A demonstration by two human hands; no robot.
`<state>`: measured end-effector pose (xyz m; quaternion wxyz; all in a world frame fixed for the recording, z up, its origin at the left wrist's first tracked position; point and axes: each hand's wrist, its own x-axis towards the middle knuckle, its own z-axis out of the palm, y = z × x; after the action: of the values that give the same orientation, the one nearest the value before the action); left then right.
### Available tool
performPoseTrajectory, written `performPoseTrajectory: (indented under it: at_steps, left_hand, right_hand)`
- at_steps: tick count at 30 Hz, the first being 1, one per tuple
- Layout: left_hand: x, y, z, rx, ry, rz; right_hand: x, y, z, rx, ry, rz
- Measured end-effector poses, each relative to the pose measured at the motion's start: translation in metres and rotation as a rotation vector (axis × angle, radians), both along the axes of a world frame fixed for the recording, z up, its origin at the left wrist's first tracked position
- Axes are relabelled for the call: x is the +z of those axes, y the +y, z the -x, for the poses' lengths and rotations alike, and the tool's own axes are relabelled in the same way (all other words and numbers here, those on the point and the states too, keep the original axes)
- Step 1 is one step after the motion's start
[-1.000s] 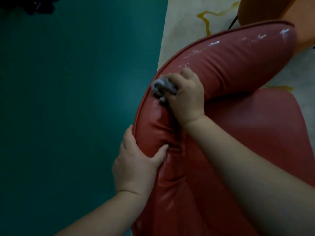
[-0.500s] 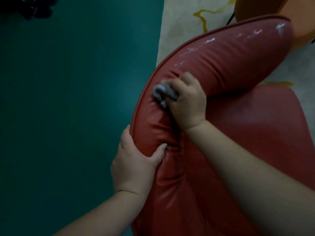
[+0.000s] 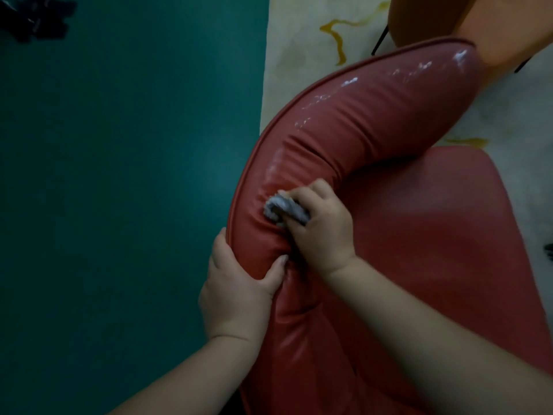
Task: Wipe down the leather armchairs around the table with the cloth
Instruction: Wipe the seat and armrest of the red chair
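Wiping the curved backrest of the red leather armchair (image 3: 374, 121)

The right hand (image 3: 323, 226) has its fingers curled tight round a bunched grey cloth (image 3: 279, 209), pressed on the roll; the left hand (image 3: 236, 283) clamps the roll just nearer, thumb inside. Firm, overlapping strokes should work into the creases and toward the wet streaks (image 3: 419, 70) at the far right.

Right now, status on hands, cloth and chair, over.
Right hand shut on cloth, pressed to red armchair backrest. Left hand grips the backrest edge. Wet streaks up the arm. Nothing in the way.
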<state>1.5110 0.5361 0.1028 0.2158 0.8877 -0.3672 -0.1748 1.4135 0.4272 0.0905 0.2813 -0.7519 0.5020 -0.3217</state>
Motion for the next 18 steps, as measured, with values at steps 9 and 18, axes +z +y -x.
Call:
performPoseTrajectory:
  at_steps: [9, 18]
  left_hand:
    - [0.002, 0.0, -0.003, -0.027, 0.092, 0.029]
    - [0.021, -0.009, -0.026, -0.176, 0.369, -0.175]
  right_hand:
    - [0.011, -0.012, -0.013, -0.19, 0.144, -0.004]
    - [0.022, 0.039, 0.015, -0.453, 0.059, -0.457]
